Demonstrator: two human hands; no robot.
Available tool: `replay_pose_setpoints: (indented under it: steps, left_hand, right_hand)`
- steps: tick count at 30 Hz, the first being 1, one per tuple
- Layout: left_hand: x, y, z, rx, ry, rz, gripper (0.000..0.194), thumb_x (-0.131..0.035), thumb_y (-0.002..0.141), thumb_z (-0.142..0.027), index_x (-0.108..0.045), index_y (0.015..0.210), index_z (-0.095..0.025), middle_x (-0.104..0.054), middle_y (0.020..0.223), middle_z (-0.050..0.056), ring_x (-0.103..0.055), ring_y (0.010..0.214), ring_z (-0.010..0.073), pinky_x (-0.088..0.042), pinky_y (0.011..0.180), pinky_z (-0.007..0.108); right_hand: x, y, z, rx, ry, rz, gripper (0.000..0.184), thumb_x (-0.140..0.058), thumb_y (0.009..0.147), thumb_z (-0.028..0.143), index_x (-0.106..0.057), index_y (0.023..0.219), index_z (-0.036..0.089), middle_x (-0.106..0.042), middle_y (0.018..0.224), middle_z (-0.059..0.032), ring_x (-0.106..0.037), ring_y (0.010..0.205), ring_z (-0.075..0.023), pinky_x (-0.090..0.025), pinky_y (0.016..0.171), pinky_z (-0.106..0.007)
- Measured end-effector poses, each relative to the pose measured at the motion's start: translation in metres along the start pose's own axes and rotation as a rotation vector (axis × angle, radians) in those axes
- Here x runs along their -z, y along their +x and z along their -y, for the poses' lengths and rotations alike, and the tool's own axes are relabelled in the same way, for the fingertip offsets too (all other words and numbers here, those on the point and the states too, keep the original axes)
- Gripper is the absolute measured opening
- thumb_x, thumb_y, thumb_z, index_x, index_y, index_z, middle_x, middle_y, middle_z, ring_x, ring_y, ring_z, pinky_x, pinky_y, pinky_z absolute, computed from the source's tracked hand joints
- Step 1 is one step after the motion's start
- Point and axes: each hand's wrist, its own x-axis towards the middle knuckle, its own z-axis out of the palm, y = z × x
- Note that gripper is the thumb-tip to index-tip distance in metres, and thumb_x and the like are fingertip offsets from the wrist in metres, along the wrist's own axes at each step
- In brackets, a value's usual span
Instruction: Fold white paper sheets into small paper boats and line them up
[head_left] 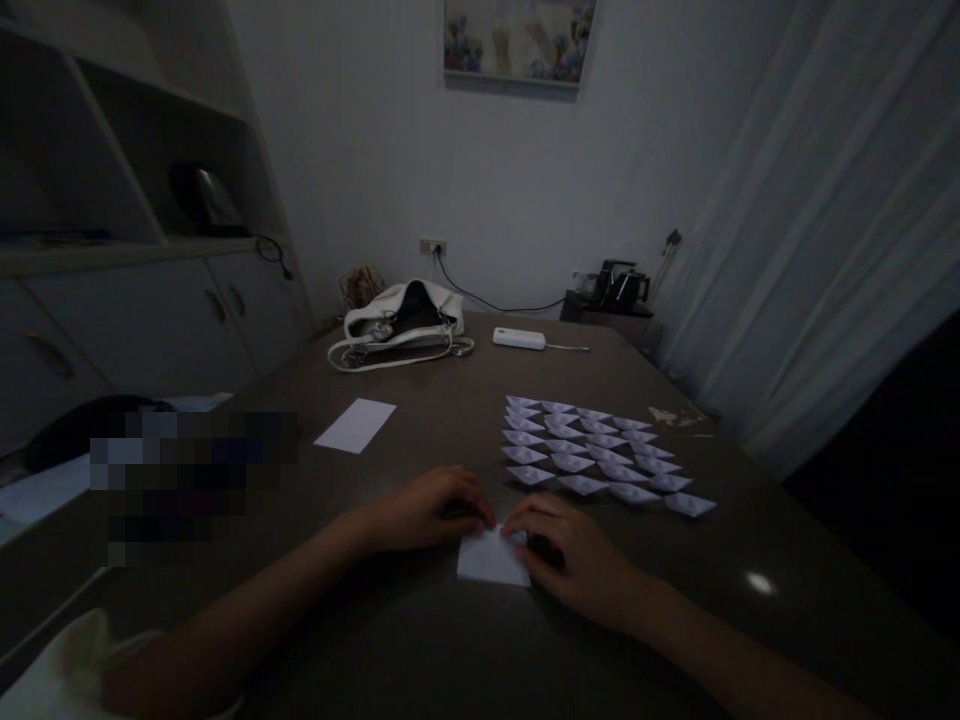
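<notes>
A small white sheet of paper (491,562) lies on the dark table in front of me. At its upper left edge my left hand (442,508) pinches the paper between thumb and fingers. My right hand (559,545) grips the upper right edge, fingers curled, its fingertips close to those of the left. Whether the top edge is folded is hard to tell under the fingers. Just beyond my right hand stand several folded white paper boats (585,485) in rows. Another flat white sheet (356,425) rests farther off to the left.
A white handbag (405,325) and a white power bank (519,339) with a short cable sit toward the table's far end. Papers and a blurred-out patch are at the left edge. A kettle (628,287) stands beyond the table at the back right.
</notes>
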Motion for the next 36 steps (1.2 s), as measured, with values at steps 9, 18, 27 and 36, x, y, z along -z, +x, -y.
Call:
replay_pose_setpoints:
  steps: [9, 18, 27, 36]
  left_hand:
    - [-0.0014, 0.0007, -0.0004, 0.021, 0.012, -0.003, 0.014, -0.060, 0.087, -0.021, -0.069, 0.098, -0.019, -0.064, 0.094, 0.005, -0.057, 0.091, 0.0186, -0.043, 0.081, 0.029]
    - [-0.0027, 0.0006, 0.0009, 0.024, 0.012, -0.010, 0.014, -0.060, 0.087, -0.020, -0.068, 0.098, -0.019, -0.064, 0.095, 0.005, -0.058, 0.092, 0.0186, -0.042, 0.081, 0.029]
    - [-0.0025, 0.0014, 0.0004, 0.010, 0.022, -0.017, 0.014, -0.060, 0.087, -0.021, -0.068, 0.098, -0.020, -0.064, 0.093, 0.004, -0.058, 0.091, 0.0184, -0.042, 0.080, 0.029]
    - [-0.0023, 0.0015, -0.0004, 0.012, 0.013, -0.022, 0.013, -0.060, 0.086, -0.021, -0.069, 0.096, -0.020, -0.065, 0.092, 0.004, -0.059, 0.090, 0.0180, -0.043, 0.079, 0.028]
  right_hand:
    - [0.0001, -0.0018, -0.0004, 0.031, -0.018, 0.010, 0.033, -0.055, 0.081, 0.009, -0.063, 0.110, 0.020, -0.061, 0.105, -0.0065, -0.056, 0.097, -0.0187, -0.046, 0.083, -0.033]
    - [0.0004, -0.0027, -0.0014, 0.026, -0.036, 0.027, 0.030, -0.056, 0.083, 0.011, -0.064, 0.111, 0.019, -0.061, 0.106, -0.0074, -0.055, 0.097, -0.0193, -0.046, 0.084, -0.034]
    - [0.0018, -0.0020, 0.0020, 0.027, -0.033, 0.023, 0.031, -0.053, 0.084, 0.010, -0.065, 0.110, 0.021, -0.061, 0.105, -0.0072, -0.055, 0.097, -0.0192, -0.046, 0.084, -0.034]
    - [0.0005, -0.0010, 0.0022, 0.018, -0.013, -0.006, 0.031, -0.055, 0.081, 0.009, -0.064, 0.109, 0.020, -0.062, 0.104, -0.0071, -0.056, 0.098, -0.0191, -0.046, 0.085, -0.033]
